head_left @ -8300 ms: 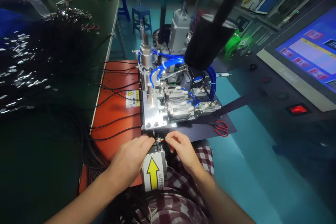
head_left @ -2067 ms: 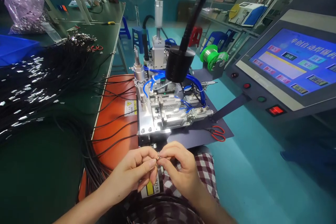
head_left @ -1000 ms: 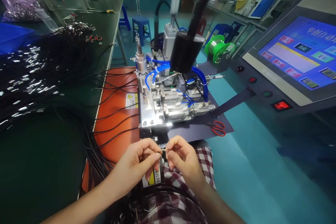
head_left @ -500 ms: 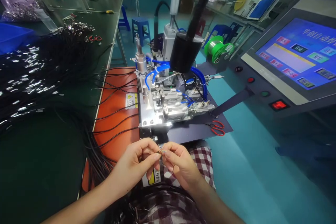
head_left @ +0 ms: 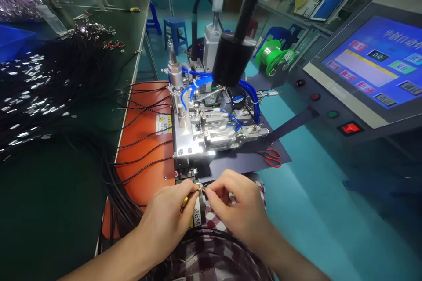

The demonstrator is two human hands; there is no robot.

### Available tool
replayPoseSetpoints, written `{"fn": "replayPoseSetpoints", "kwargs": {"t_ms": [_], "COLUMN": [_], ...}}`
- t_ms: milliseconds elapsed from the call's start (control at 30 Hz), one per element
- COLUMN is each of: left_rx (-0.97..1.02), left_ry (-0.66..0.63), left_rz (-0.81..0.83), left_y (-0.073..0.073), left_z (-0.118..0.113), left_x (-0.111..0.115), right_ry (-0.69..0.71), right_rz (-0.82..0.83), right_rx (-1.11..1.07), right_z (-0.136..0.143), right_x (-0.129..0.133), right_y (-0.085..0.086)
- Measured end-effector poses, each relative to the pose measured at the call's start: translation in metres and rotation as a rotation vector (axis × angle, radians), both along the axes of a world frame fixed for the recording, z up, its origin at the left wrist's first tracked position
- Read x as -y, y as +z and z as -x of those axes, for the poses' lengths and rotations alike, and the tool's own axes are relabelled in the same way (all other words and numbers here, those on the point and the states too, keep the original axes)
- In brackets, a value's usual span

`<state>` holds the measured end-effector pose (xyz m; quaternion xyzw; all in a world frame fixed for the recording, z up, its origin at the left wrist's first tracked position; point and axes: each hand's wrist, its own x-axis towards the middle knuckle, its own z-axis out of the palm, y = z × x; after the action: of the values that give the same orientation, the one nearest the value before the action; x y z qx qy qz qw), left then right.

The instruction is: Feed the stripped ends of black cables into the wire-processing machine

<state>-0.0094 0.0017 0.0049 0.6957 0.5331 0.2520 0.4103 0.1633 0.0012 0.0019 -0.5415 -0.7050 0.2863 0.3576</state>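
Thin coloured wires (head_left: 203,189) span the small gap between my two hands, at the front edge of the machine. My left hand (head_left: 166,210) is closed in a pinch, thumb against forefinger, on one part of them. The other end is pinched by the fingertips of my right hand (head_left: 239,202); its other fingers curl inward. How many wires each pinch holds is hidden by the fingers. Just beyond the hands stands the soldering machine (head_left: 198,142), with black cables (head_left: 148,143) laid side by side into its left edge across an orange surface (head_left: 141,118).
A bundle of black cables (head_left: 95,153) covers much of the dark table (head_left: 49,215) on the left. Red-handled scissors (head_left: 273,158) lie on the machine's dark base plate. At the right are a touch screen (head_left: 379,61) and a green solder spool (head_left: 272,57).
My hands have turned palms further down, and the right hand has risen slightly. Both pinches have shifted along the wires, whose coloured strands are now stretched between the fingertips.
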Motion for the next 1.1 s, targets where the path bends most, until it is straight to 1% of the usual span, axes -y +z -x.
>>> {"fn": "replayPoseSetpoints", "kwargs": {"t_ms": [67, 133, 200, 267, 300, 333, 367, 433, 500, 533, 567, 633, 700, 833, 967, 1100], "left_rx": [-0.02, -0.004, 0.044, 0.109, 0.148, 0.19, 0.231, 0.307, 0.369, 0.39, 0.405, 0.414, 0.42, 0.494, 0.582, 0.561], "left_ry": [-0.003, 0.003, 0.025, 0.057, 0.077, 0.1, 0.125, 0.17, 0.174, 0.161, 0.141, 0.112, 0.115, 0.186, 0.261, 0.306], "left_rz": [0.019, 0.038, 0.046, 0.066, 0.087, 0.113, 0.142, 0.188, 0.23, 0.256, 0.283, 0.338, 0.39, 0.514, 0.589, 0.641], "left_y": [0.0, 0.0, -0.001, -0.003, -0.005, -0.006, -0.007, -0.008, -0.006, -0.005, -0.003, -0.001, 0.0, -0.002, -0.005, -0.008], "left_z": [0.0, -0.001, -0.001, -0.001, -0.001, -0.001, -0.001, -0.002, -0.002, -0.002, -0.002, -0.002, -0.002, -0.002, -0.001, 0.001], "left_x": [-0.001, -0.003, -0.004, -0.004, -0.003, -0.003, -0.003, -0.004, -0.006, -0.008, -0.01, -0.013, -0.015, -0.016, -0.015, -0.014], "right_ry": [-0.021, -0.032, -0.04, -0.056, -0.074, -0.104, -0.139, -0.177, -0.141, -0.106, -0.072, -0.031, -0.013, -0.023, -0.031, -0.069], "right_rz": [-0.223, -0.369, -0.424, -0.421, -0.384, -0.309, -0.194, 0.138, 0.453, 0.553, 0.613, 0.639, 0.62, 0.579, 0.54, 0.481], "right_rx": [0.181, 0.264, 0.272, 0.21, 0.137, 0.027, -0.122, -0.493, -0.82, -0.926, -0.992, -1.024, -0.988, -0.88, -0.81, -0.738], "right_z": [0.005, 0.01, 0.016, 0.021, 0.024, 0.027, 0.029, 0.033, 0.034, 0.034, 0.032, 0.028, 0.024, 0.021, 0.023, 0.027], "right_x": [0.005, 0.009, 0.012, 0.014, 0.014, 0.014, 0.013, 0.011, 0.008, 0.007, 0.006, 0.004, 0.002, 0.001, 0.004, 0.008], "right_y": [0.001, -0.002, -0.006, -0.012, -0.015, -0.019, -0.022, -0.03, -0.037, -0.04, -0.041, -0.043, -0.042, -0.039, -0.036, -0.035]}}
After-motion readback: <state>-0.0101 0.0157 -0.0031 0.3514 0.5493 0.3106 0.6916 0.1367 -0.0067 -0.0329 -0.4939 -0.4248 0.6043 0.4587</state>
